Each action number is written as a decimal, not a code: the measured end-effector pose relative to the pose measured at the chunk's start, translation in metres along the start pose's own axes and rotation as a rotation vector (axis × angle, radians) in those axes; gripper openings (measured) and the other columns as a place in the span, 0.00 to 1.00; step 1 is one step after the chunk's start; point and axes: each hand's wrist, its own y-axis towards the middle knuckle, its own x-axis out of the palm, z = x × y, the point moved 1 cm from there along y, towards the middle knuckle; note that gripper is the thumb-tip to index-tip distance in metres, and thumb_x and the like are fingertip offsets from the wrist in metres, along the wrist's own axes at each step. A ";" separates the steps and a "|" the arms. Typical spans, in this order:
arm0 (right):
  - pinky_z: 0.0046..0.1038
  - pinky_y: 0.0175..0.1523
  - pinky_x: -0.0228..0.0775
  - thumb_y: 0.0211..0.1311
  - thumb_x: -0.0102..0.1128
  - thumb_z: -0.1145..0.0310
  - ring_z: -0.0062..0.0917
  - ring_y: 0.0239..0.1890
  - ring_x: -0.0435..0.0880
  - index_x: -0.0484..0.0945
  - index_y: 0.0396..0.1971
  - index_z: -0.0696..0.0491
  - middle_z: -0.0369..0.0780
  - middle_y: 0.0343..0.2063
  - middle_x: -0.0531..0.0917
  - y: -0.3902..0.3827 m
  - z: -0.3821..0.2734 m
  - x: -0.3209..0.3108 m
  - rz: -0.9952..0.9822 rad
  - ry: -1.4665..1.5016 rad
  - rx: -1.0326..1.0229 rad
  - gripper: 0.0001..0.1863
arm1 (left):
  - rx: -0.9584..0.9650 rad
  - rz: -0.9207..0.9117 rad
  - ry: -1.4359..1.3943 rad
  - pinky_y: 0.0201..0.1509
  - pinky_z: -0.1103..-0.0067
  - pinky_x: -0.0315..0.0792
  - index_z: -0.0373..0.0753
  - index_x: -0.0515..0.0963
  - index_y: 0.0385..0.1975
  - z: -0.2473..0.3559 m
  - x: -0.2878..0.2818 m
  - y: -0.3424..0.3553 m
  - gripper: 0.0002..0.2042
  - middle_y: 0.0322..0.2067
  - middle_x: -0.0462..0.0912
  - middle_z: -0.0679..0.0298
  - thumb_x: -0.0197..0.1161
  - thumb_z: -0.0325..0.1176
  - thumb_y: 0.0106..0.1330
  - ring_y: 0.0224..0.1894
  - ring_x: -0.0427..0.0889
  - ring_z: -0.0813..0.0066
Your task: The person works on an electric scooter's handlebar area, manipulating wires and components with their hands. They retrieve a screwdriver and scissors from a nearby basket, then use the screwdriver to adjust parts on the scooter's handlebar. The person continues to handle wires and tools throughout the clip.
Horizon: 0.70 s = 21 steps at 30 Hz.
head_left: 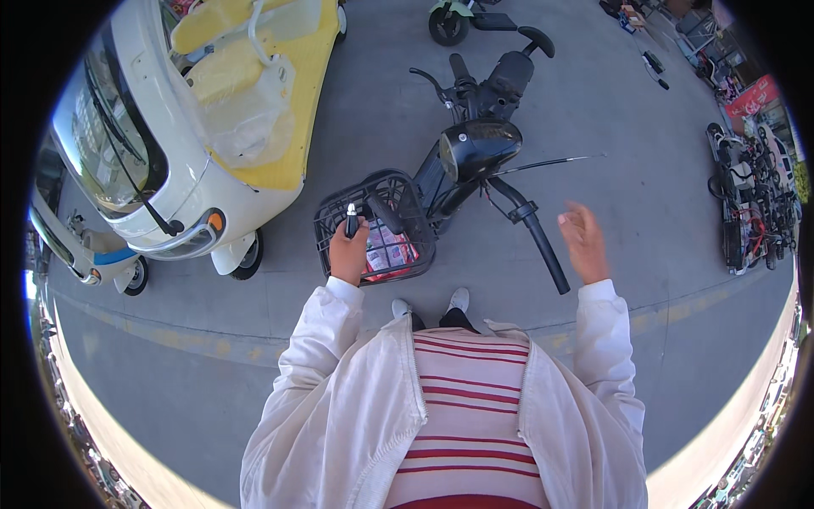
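My left hand is closed round a small black tool with a silver tip, its tip pointing away from me. Its kind is not clear. The hand is over the near left part of a black wire basket on the front of a black electric bike. A dark rounded bar and a pink-and-white package show at the basket. My right hand is raised with bent, parted fingers, holding nothing. It is to the right of the bike's near handlebar grip, apart from it.
A white three-wheeled vehicle with yellow floor stands at the left, close to the basket. A thin brake lever sticks out rightward from the bike. Another scooter is at the far side. Several parked bikes stand at the right.
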 end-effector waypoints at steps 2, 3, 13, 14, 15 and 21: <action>0.34 0.50 0.73 0.60 0.64 0.55 0.34 0.47 0.80 0.68 0.59 0.57 0.47 0.45 0.80 0.006 -0.039 0.021 -0.098 -0.247 -0.021 0.32 | -0.077 -0.034 -0.023 0.32 0.83 0.65 0.34 0.79 0.40 0.021 0.009 0.009 0.12 0.25 0.77 0.70 0.63 0.37 0.66 0.27 0.69 0.85; 0.35 0.51 0.73 0.58 0.64 0.54 0.37 0.47 0.81 0.68 0.59 0.57 0.49 0.46 0.80 0.010 -0.050 0.031 -0.144 -0.318 -0.046 0.33 | -0.066 -0.038 -0.042 0.32 0.83 0.64 0.34 0.79 0.41 0.036 0.014 0.006 0.12 0.26 0.77 0.71 0.62 0.37 0.66 0.27 0.69 0.85; 0.28 0.33 0.77 0.59 0.64 0.54 0.27 0.28 0.84 0.79 0.37 0.61 0.43 0.28 0.84 0.028 -0.031 0.037 -0.475 -0.131 0.281 0.21 | -0.176 -0.147 -0.251 0.17 0.86 0.52 0.39 0.78 0.44 0.036 0.026 -0.039 0.09 0.18 0.64 0.77 0.61 0.34 0.68 0.15 0.58 0.89; 0.26 0.33 0.77 0.60 0.64 0.55 0.25 0.28 0.84 0.79 0.36 0.61 0.42 0.28 0.84 0.022 -0.026 0.027 -0.506 -0.035 0.329 0.20 | -0.186 -0.145 -0.264 0.17 0.86 0.52 0.39 0.78 0.44 0.034 0.027 -0.042 0.09 0.18 0.64 0.77 0.61 0.34 0.68 0.15 0.58 0.89; 0.25 0.33 0.77 0.61 0.63 0.56 0.23 0.28 0.84 0.79 0.35 0.61 0.41 0.28 0.84 0.010 -0.021 0.017 -0.536 0.062 0.376 0.19 | -0.195 -0.144 -0.277 0.17 0.86 0.52 0.39 0.78 0.44 0.032 0.027 -0.044 0.09 0.18 0.64 0.76 0.61 0.34 0.68 0.15 0.58 0.89; 0.24 0.35 0.77 0.64 0.60 0.62 0.22 0.30 0.83 0.79 0.38 0.59 0.40 0.29 0.83 -0.062 -0.006 -0.042 -0.683 0.187 0.490 0.14 | -0.267 -0.239 -0.368 0.17 0.86 0.55 0.39 0.77 0.43 0.047 0.028 -0.057 0.10 0.18 0.67 0.75 0.61 0.36 0.68 0.15 0.62 0.88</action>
